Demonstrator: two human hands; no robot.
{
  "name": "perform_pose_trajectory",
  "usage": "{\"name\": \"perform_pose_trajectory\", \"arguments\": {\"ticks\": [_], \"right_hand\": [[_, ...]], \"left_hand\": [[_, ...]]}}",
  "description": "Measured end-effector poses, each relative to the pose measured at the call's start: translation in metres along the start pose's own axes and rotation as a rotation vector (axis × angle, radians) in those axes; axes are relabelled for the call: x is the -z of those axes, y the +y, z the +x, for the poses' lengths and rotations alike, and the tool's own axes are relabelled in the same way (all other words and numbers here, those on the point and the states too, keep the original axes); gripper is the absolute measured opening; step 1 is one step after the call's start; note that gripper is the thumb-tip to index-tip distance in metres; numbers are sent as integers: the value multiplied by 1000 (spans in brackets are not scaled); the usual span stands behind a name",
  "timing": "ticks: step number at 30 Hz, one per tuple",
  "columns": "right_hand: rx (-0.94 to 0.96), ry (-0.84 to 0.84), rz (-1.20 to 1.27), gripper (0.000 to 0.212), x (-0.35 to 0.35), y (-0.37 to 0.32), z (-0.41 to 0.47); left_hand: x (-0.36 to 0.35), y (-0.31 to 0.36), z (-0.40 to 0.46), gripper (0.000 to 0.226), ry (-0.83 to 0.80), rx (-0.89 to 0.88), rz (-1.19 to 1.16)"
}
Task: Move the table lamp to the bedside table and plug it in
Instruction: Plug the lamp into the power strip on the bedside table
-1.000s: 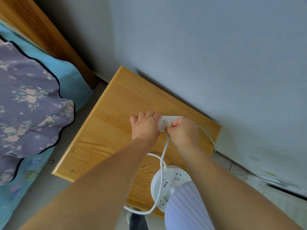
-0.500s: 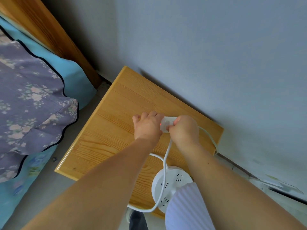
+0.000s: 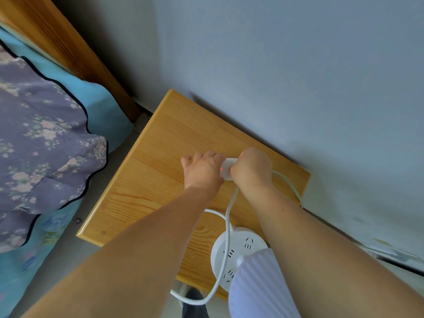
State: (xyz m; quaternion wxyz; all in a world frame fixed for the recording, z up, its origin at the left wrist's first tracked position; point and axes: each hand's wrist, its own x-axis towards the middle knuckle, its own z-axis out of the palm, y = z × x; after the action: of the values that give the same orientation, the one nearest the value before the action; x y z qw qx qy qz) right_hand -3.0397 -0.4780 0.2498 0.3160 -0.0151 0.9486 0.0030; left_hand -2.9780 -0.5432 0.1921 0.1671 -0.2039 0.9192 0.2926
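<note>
Risk: right hand [image 3: 251,168] clenched at white cord's [image 3: 227,228] plug, left hand [image 3: 203,172] grasping white power strip [image 3: 227,171] on wooden desk [image 3: 149,180]; skewed push could jam prongs.

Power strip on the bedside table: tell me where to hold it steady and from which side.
Grip the power strip by its free left end, from the left, as the left hand does. The right hand and the cable occupy its right end.

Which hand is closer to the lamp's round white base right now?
Right. The right hand is on the power strip almost straight above the lamp base, its forearm passing beside it; the left hand grips the strip's other end, farther left.
</note>
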Motion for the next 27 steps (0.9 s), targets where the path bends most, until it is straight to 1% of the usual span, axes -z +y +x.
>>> {"name": "perform_pose_trajectory", "arguments": {"ticks": [4,7,9,14,20,24,27], "right_hand": [[3,33,162,30,-7,13,-8],[30,75,203,26,-15,17,-17],[27,68,202,27,-14,16,-13],[-37,-34,123,35,-3,14,5],[22,62,224,21,-18,21,-16],[26,76,191,24,-15,14,-12],[23,50,130,27,-9,8,-4]], "left_hand": [[1,-1,0,48,-6,-9,24],[1,0,0,48,-8,-8,23],[1,-1,0,47,-5,-10,19],[1,-1,1,49,-8,-13,27],[0,-1,2,47,-6,-7,25],[-2,-1,3,42,9,-9,29],[-1,-1,3,43,4,-8,34]]}}
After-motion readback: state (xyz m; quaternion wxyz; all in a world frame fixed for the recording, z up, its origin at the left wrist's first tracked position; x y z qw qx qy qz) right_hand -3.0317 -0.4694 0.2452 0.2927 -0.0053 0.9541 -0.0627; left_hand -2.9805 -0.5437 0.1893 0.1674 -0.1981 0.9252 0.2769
